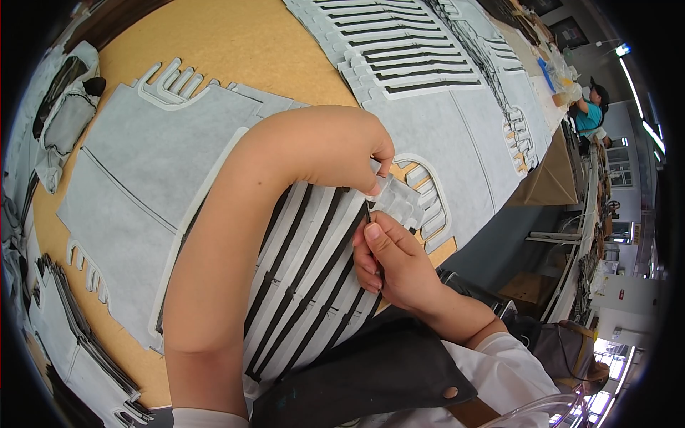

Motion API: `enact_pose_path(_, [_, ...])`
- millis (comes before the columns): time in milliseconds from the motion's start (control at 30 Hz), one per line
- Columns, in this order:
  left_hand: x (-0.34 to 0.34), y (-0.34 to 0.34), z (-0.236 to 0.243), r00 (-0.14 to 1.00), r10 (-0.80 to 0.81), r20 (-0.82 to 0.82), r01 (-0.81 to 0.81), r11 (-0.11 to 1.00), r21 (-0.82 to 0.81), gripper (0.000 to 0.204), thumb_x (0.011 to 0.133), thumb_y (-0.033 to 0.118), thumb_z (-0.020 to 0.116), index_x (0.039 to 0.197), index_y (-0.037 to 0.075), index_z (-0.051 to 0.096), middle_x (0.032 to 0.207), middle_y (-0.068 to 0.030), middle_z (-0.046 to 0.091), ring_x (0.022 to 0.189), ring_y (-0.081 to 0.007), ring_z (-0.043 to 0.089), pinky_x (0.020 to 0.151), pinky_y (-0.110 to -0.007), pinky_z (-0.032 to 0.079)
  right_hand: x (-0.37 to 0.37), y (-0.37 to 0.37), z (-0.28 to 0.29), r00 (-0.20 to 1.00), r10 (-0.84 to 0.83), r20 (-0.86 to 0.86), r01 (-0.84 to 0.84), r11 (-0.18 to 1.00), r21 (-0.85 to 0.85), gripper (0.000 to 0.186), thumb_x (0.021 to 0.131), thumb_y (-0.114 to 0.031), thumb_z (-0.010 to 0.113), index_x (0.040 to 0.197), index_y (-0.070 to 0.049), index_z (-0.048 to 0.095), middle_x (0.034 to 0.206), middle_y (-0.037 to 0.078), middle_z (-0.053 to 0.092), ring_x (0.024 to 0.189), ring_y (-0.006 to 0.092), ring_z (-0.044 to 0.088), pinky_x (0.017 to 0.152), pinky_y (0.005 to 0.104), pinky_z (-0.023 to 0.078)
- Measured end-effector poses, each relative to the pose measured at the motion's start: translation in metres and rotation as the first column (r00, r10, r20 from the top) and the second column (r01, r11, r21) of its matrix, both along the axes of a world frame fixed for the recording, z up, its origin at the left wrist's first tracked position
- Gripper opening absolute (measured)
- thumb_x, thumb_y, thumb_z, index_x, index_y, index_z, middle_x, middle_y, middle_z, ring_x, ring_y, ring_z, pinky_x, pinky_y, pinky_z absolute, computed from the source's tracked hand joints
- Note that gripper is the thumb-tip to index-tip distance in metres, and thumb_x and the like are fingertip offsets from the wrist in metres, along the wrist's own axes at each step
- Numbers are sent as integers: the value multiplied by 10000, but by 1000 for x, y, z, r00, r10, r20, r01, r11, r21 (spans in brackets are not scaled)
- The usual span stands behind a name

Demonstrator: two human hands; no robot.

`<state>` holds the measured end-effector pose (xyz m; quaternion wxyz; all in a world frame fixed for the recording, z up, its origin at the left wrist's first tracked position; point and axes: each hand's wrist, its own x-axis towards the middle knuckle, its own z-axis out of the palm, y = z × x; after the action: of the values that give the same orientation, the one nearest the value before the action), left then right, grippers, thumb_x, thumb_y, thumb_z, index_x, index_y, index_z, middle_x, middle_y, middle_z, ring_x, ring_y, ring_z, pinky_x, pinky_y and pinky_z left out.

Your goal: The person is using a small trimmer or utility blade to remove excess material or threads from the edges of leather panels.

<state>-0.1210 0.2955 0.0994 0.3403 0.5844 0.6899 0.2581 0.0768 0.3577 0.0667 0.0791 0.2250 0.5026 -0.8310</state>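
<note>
My left hand (pixel 357 146) bends over at the wrist. Its thumb and fingers pinch the pale tabbed edge of a grey fabric panel (pixel 314 242) with several black strips running along it. Close below, my right hand (pixel 392 257) is closed, thumb over forefinger, on a thin dark piece (pixel 369 212) that points up to the same edge. Whether this is a slim tool or the end of a black strip I cannot tell. Light grey tabs (pixel 401 202) bunch up beside my left fingertips. My left forearm hides part of the panel.
Another grey panel with a slotted end (pixel 143 157) lies left on the tan table (pixel 214 36). Further striped panels (pixel 442 107) cover the right side. Stacked pieces (pixel 78 349) sit at lower left, a grey-and-black bundle (pixel 68 114) at upper left. A person in teal (pixel 589 116) is far right.
</note>
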Motion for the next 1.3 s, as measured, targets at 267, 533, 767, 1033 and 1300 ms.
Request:
enact_pose_path(267, [0, 0, 0, 1000, 5, -4, -5, 1000, 3, 199, 732, 216, 682, 813, 41, 631, 662, -65, 559, 653, -174, 537, 611, -305, 426, 0, 0, 0, 1000, -6, 0, 6, 1000, -5, 269, 1011, -275, 349, 925, -37, 442, 627, 11, 390, 470, 89, 356, 457, 222, 338])
enact_pose_path(533, [-2, 1, -3, 1000, -13, 0, 13, 1000, 11, 200, 727, 213, 683, 805, 39, 622, 654, -66, 545, 646, -182, 521, 601, -314, 413, 0, 1, 1, 1000, -6, 5, 6, 1000, -18, 262, 1011, -265, 353, 923, -36, 443, 627, 10, 386, 466, 89, 351, 453, 221, 339])
enact_pose_path(767, [2, -2, -2, 1000, 19, 10, -21, 992, 123, 192, 743, 203, 670, 821, 34, 620, 733, -86, 604, 708, -196, 571, 653, -311, 445, 7, 4, 5, 1000, 9, 27, -7, 997, -81, 278, 1006, -287, 366, 952, -28, 451, 636, 14, 400, 479, 94, 374, 463, 228, 349])
enact_pose_path(1033, [-3, -22, 64, 845, 480, -235, -345, 826, 446, 183, 792, 171, 603, 904, 30, 636, 829, -88, 651, 789, -190, 603, 702, -303, 466, 9, 16, 12, 999, -46, -4, 44, 975, -216, 343, 1003, -293, 366, 1141, 11, 448, 672, 30, 426, 500, 112, 402, 497, 250, 379])
enact_pose_path(1300, [-22, 23, 47, 994, 24, -105, -37, 991, -127, 174, 769, 101, 629, 934, 55, 660, 865, -69, 659, 840, -191, 611, 745, -310, 474, 15, 31, 7, 999, 5, 35, 8, 929, -370, 306, 997, -268, 387, 1078, 15, 471, 693, 41, 451, 518, 125, 418, 511, 264, 386])
